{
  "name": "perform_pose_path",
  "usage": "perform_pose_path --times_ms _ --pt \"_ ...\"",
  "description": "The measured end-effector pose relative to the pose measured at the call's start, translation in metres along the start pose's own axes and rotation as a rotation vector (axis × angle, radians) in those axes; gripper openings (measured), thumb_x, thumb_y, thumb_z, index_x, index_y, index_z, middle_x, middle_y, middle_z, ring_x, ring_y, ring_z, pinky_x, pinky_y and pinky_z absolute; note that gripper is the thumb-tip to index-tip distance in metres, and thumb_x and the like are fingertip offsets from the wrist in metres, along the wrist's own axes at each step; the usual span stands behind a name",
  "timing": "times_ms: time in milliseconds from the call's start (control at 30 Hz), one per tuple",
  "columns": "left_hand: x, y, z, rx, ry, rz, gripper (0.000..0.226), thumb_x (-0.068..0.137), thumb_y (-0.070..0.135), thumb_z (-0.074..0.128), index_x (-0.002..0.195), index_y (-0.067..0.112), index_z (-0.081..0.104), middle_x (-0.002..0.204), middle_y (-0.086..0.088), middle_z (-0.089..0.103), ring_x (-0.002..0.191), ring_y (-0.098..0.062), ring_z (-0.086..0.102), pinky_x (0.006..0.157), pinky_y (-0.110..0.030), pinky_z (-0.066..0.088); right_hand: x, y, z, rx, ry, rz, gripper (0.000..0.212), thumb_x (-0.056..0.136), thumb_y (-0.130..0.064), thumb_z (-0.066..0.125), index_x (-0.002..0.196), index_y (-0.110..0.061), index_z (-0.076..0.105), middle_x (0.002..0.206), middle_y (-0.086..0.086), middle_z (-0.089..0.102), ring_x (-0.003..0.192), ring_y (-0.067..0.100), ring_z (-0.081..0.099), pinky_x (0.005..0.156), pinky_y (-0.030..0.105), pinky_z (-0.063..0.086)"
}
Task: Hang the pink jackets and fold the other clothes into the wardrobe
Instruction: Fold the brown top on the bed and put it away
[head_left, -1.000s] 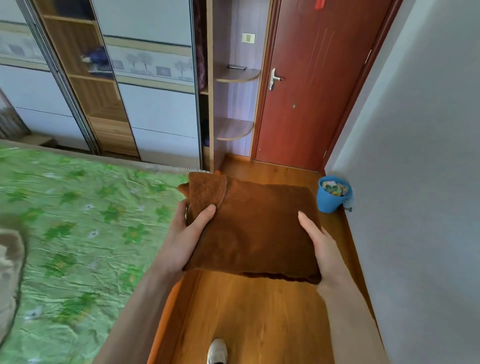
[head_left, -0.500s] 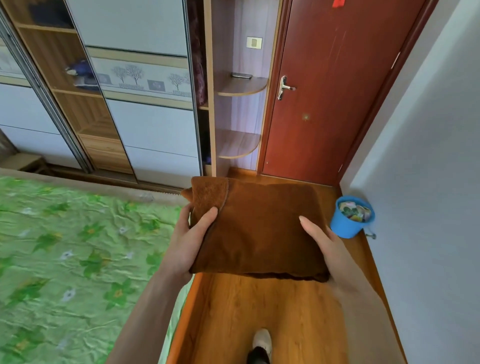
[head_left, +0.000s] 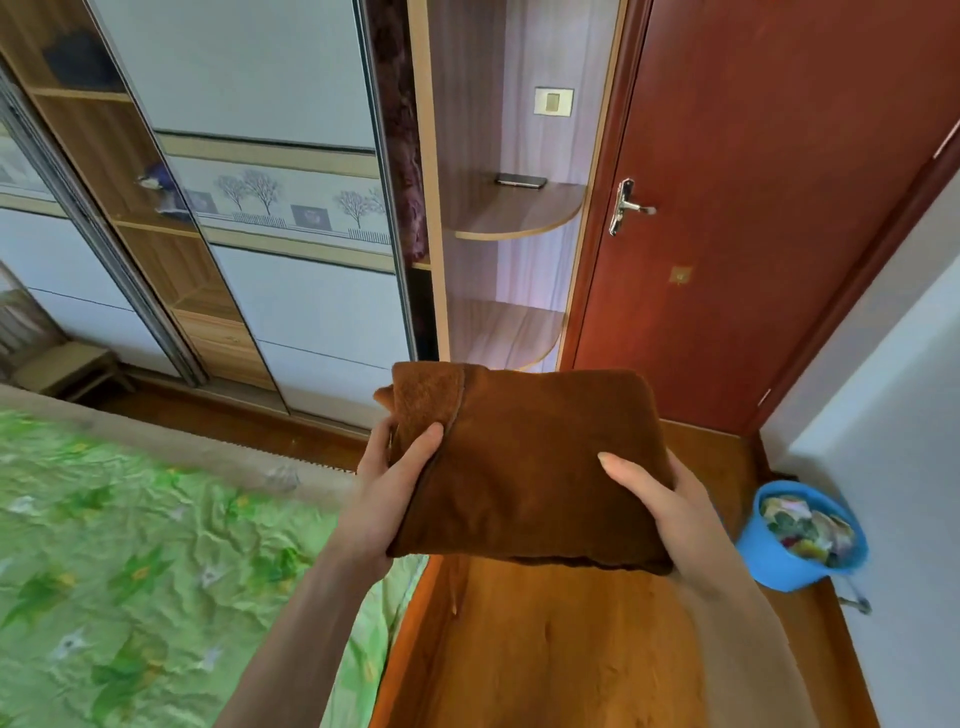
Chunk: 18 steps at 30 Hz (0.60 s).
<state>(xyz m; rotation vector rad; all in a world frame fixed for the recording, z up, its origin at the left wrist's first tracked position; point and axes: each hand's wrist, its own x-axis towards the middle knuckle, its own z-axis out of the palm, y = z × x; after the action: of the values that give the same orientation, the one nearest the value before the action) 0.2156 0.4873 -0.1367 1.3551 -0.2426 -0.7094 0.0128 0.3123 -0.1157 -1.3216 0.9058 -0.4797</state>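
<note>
Garment: folded brown fleece garment (head_left: 524, 462) is held up above the wooden floor (head_left: 571, 654), before the wardrobe (head_left: 291, 208).
Left hand (head_left: 387, 493): clamped on its left edge.
Right hand (head_left: 670, 514): clamped on its right edge.

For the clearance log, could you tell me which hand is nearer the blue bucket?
Right. The right hand grips the folded brown garment just beside the blue bucket; the left hand holds its far side.
</note>
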Motion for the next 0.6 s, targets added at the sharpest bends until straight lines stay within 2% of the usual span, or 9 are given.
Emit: perform_pose_path --times_ms 200,400,500,600 --pt "0.098 0.030 0.012 -0.015 0.082 0.069 0.072 0.069 0.059 0.090 0.134 0.042 0.063 0.125 0.005 0.075 0.112 -0.021 0.075 0.094 -0.045 0.061 0.109 -0.046 0.020 0.029 -0.065 -0.001 0.095 0.059 -0.059 0.083 0.147 -0.036 0.053 0.132 -0.007 0.069 0.119 0.025 0.067 0.106 0.052 0.054" --pt "0.182 0.042 0.008 -0.063 0.135 0.093 0.056 0.077 0.055 0.087 0.127 0.040 0.067 0.123 0.001 0.076 0.112 -0.023 0.075 0.092 -0.045 0.062 0.207 -0.075 0.051 -0.001 -0.159 0.004 0.094 0.061 -0.061 0.084 0.147 -0.042 0.052 0.133 -0.012 0.067 0.119 0.022 0.066 0.104 0.050 0.055" --pt "0.230 0.049 0.003 -0.080 0.191 0.110 0.053 0.077 0.055 0.087 0.126 0.042 0.068 0.123 0.001 0.076 0.113 -0.023 0.075 0.095 -0.044 0.060 0.263 -0.088 0.072 -0.030 -0.191 0.009 0.098 0.057 -0.063 0.084 0.147 -0.041 0.052 0.134 -0.011 0.066 0.119 0.022 0.066 0.103 0.050 0.056" --pt "0.278 0.058 -0.013 -0.106 0.257 0.134 0.047 0.079 0.054 0.086 0.122 0.041 0.070 0.123 0.000 0.077 0.114 -0.023 0.074 0.097 -0.044 0.058 0.326 -0.106 0.109 -0.090 -0.278 -0.002 0.088 0.059 -0.066 0.082 0.140 -0.044 0.055 0.132 -0.012 0.066 0.115 0.020 0.066 0.095 0.041 0.060"
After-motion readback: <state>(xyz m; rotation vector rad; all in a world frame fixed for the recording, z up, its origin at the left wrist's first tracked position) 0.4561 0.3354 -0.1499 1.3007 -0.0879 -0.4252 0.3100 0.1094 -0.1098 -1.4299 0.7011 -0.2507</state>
